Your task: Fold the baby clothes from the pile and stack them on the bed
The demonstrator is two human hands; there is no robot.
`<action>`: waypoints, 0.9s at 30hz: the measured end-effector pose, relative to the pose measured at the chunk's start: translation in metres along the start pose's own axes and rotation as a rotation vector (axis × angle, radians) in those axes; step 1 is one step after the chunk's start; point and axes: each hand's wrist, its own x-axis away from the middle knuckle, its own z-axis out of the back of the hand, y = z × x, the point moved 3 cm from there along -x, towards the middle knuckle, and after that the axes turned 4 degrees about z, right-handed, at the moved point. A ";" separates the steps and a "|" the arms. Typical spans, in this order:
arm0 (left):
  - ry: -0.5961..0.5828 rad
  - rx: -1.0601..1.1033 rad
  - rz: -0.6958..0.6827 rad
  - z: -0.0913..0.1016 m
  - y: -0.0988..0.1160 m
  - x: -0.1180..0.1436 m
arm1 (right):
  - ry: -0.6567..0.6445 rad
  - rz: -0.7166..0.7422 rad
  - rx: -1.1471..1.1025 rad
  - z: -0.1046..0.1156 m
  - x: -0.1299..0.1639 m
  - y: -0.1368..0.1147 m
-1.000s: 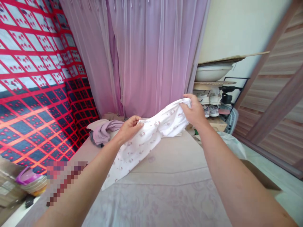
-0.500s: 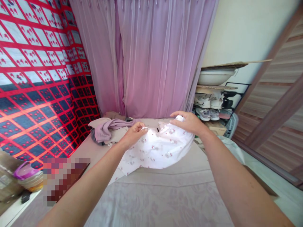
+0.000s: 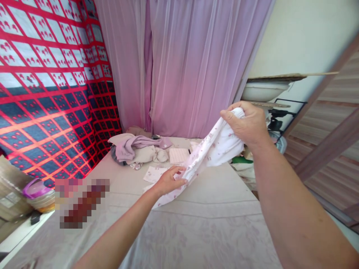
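A white garment point(image 3: 223, 147) with a small pinkish print hangs at a slant over the bed. Its gathered, elastic-looking edge is bunched in my right hand point(image 3: 250, 121), which is closed on it and raised at the right. My left hand point(image 3: 170, 182) is lower, beside the garment's hanging part. Its fingers and thumb are apart, and their tips touch or nearly touch the cloth. The garment's lower end rests on the bed. Behind my left hand lie a flat printed cloth point(image 3: 153, 174) and a folded pink striped cloth point(image 3: 179, 155).
On the bed's point(image 3: 207, 228) far left is a pile of clothes with a mauve garment point(image 3: 126, 148) on top. A purple curtain point(image 3: 190, 67) hangs behind. A rack point(image 3: 294, 117) bearing a white basin point(image 3: 263, 91) stands at right. A purple-lidded tub point(image 3: 39, 194) is at left.
My right hand has lifted the garment's edge up and to the right. My left hand has let go of its pinch and moved lower along the cloth. Folded cloths behind now show.
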 end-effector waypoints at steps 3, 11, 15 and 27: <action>0.116 -0.007 -0.028 -0.011 -0.006 0.007 | -0.007 -0.056 -0.013 -0.002 0.004 0.004; 0.136 0.228 -0.008 -0.018 0.020 -0.015 | -0.034 -0.038 0.055 -0.004 0.009 0.024; 0.120 0.338 -0.025 -0.011 0.032 -0.021 | -0.113 0.040 0.221 -0.009 0.022 0.043; -0.051 0.124 -0.085 -0.001 0.045 -0.012 | -0.885 0.107 -0.311 -0.077 0.116 0.025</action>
